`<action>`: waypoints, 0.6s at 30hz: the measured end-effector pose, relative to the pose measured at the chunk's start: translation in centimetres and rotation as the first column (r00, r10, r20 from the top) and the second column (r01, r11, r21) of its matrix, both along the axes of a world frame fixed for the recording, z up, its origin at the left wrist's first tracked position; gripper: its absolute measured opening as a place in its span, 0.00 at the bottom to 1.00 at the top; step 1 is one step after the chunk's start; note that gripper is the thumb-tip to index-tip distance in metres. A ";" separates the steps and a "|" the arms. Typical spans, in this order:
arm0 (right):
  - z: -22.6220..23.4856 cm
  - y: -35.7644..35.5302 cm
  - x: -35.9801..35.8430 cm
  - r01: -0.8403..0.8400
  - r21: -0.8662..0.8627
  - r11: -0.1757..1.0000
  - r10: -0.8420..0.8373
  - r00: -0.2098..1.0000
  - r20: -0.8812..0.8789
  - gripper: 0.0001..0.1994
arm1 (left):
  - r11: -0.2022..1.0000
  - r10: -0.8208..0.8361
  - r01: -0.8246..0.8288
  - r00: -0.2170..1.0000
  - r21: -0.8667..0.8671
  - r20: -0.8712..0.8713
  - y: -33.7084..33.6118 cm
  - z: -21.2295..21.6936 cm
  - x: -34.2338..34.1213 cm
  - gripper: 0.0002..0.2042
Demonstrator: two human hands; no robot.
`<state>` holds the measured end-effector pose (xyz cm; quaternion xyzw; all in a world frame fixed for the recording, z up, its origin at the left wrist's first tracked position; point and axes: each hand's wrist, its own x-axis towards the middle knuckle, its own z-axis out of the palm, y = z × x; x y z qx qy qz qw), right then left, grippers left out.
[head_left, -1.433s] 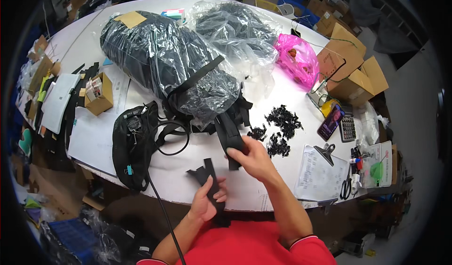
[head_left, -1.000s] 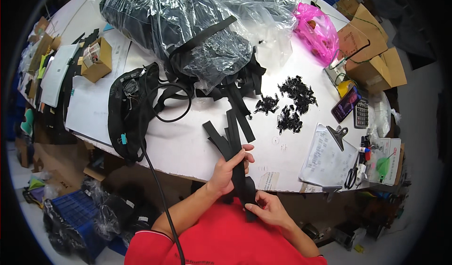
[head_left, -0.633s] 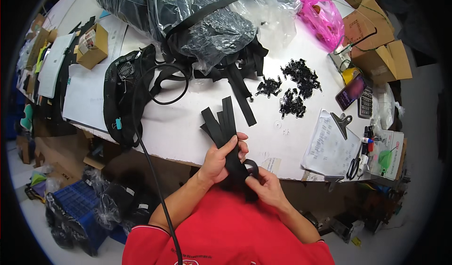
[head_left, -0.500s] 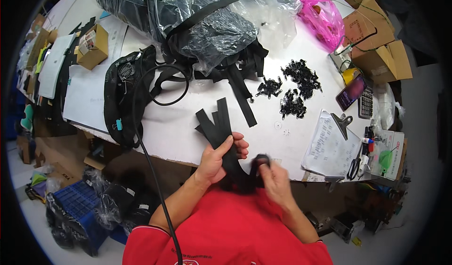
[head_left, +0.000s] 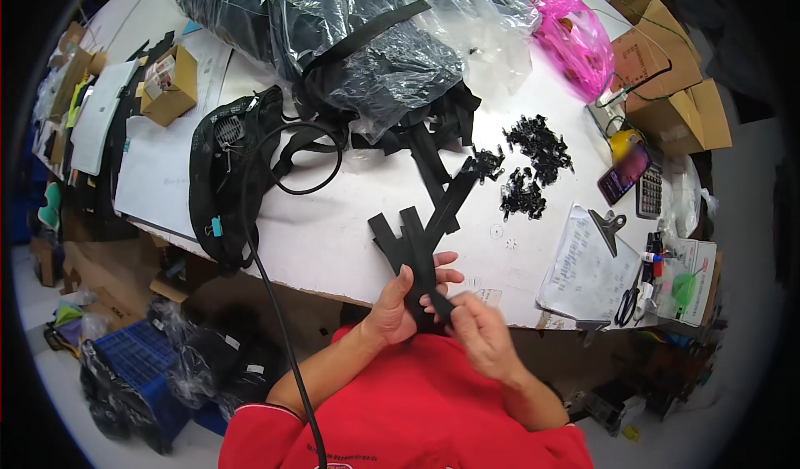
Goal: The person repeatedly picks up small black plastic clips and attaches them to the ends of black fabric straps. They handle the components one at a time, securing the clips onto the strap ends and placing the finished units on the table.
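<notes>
The left hand was closed around a bunch of flat black straps, holding them just above the near edge of the white bench. The straps fanned up and out over the bench top. The right hand pinched the bottom end of one strap with its fingertips, right beside the left hand. Farther back on the bench lay a pile of small black clips. A black mesh bag sat to the left, hanging a little over the edge. Big clear plastic bags full of dark things lay at the back, next to a pink bag. A clipboard with paper lay on the right
</notes>
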<state>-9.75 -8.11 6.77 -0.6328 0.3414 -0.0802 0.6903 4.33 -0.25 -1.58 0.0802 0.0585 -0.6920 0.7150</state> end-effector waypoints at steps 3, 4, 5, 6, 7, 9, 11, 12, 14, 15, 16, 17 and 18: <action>-3.2 2.8 -3.2 -0.019 0.053 0.998 0.030 0.978 -0.206 0.10 | 0.991 -0.036 0.009 0.979 0.133 0.203 -0.5 -1.1 -0.3 0.22; -3.2 3.2 -3.6 -0.099 -0.106 0.989 0.073 0.972 -0.225 0.10 | 0.963 -0.072 0.000 0.964 0.270 0.257 -0.5 -0.5 -0.5 0.18; -3.1 3.4 -3.7 -0.178 -0.260 0.949 0.111 0.961 -0.251 0.09 | 0.958 -0.107 0.026 0.956 0.286 0.272 -0.1 -0.2 -0.5 0.17; -2.9 2.9 -3.6 -0.110 -0.428 0.897 -0.002 0.967 -0.253 0.07 | 0.951 -0.142 0.051 0.948 0.303 0.286 0.5 0.0 -0.6 0.15; -2.7 2.1 -3.4 -0.013 -0.389 0.921 -0.112 0.948 -0.297 0.04 | 0.942 -0.175 0.070 0.938 0.329 0.300 1.5 0.4 -0.7 0.14; -1.6 -0.7 -1.4 0.023 -0.538 0.843 -0.126 0.980 -0.155 0.07 | 0.944 -0.221 0.163 0.958 0.286 0.185 3.2 0.2 -0.6 0.11; -3.9 -2.6 1.2 -0.033 -0.733 0.679 0.031 0.999 -0.017 0.14 | 0.939 -0.264 0.254 0.964 0.231 0.015 4.3 -0.7 -1.3 0.11; -4.1 -3.1 3.0 -0.056 -0.761 0.646 0.070 0.997 -0.014 0.16 | 0.924 -0.299 0.302 0.953 0.234 -0.051 4.4 -0.7 -1.5 0.09; -5.0 -3.7 6.0 -0.119 -0.815 0.567 0.180 0.984 -0.018 0.18 | 0.913 -0.272 0.285 0.959 0.292 -0.084 4.3 -0.2 -1.9 0.09; -5.7 -3.9 7.0 -0.156 -0.841 0.517 0.243 0.970 -0.030 0.18 | 0.907 -0.256 0.274 0.962 0.321 -0.100 4.4 0.0 -2.1 0.09; -5.9 -4.1 7.6 -0.195 -0.866 0.460 0.307 0.950 -0.051 0.18 | 0.909 -0.256 0.274 0.962 0.313 -0.100 4.6 -0.2 -2.1 0.09; -5.9 -3.9 7.4 -0.247 -0.820 0.517 0.339 0.938 -0.068 0.18 | 0.912 -0.257 0.275 0.961 0.304 -0.100 4.9 -0.5 -2.1 0.09; -5.8 -3.6 7.0 -0.297 -0.767 0.569 0.372 0.925 -0.083 0.17 | 0.914 -0.259 0.277 0.961 0.296 -0.100 5.1 -0.6 -2.0 0.09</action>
